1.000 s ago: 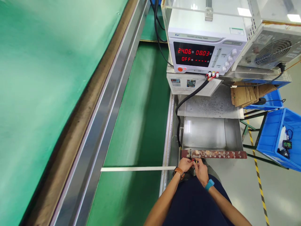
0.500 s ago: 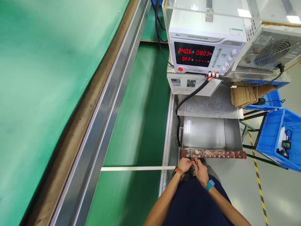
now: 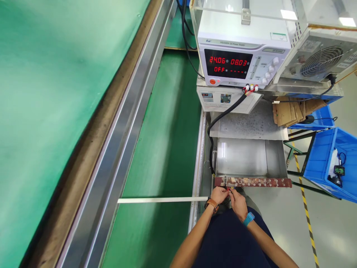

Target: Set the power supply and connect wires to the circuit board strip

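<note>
Grey, glossy flooring with yellow-and-black striped tape lies to the right; a smooth green belt surface extends along the left. A small red part, with a yellow bit beside it, is at the fingertips of both bare hands, next to the near edge of a reddish-brown, stud-lined strip. The left hand, with a brown strap at the wrist, pinches the red part narrowly. The right hand, with a blue watch, pinches it from the other side. Exact finger contact is too small to tell.

Progress: the red part is in handling and not released; whether it is joined or loose cannot be determined, so completion is unconfirmed.

Beyond the strip is an open stainless-steel tray. A thick black sleeved cable runs from near the strip's left end to the terminals of a white DC power supply, its red-digit display reading 24.06, 08.03 and OFF. Farther right stands a blue plastic bin.
</note>
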Demonstrator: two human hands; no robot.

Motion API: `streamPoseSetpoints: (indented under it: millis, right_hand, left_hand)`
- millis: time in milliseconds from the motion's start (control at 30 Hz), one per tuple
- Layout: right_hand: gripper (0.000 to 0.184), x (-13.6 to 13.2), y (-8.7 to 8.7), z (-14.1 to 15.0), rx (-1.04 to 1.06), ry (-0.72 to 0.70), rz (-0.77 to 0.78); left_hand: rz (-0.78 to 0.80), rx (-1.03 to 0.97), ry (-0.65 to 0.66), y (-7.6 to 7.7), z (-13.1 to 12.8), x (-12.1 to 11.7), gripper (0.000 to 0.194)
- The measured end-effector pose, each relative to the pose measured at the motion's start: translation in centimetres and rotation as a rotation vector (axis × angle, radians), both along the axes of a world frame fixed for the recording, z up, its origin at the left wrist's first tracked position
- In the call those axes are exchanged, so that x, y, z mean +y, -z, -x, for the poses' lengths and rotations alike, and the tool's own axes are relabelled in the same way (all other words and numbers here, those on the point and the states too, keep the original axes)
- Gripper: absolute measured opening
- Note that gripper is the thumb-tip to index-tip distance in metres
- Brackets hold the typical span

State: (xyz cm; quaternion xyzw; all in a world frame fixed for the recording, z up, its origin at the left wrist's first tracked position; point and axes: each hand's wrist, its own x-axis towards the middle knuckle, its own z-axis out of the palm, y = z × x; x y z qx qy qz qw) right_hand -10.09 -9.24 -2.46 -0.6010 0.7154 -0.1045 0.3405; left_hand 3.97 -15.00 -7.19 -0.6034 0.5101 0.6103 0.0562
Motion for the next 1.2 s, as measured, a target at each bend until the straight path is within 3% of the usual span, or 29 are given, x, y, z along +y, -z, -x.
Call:
streamPoseSetpoints:
  millis: [633, 1200]
  right_hand:
    - [0.041, -0.2, 0.3, -0.2, -0.001, 0.092, 0.021]
    - [0.031, -2.3, -1.6, -1.2, 0.348, -0.195, -0.196]
  left_hand:
    - [-0.075, 0.157, -0.065, 0.6, -0.2, -0.1, 0.039]
    - [-0.107, 0.125, -0.106, 0.9, -0.2, -0.2, 0.033]
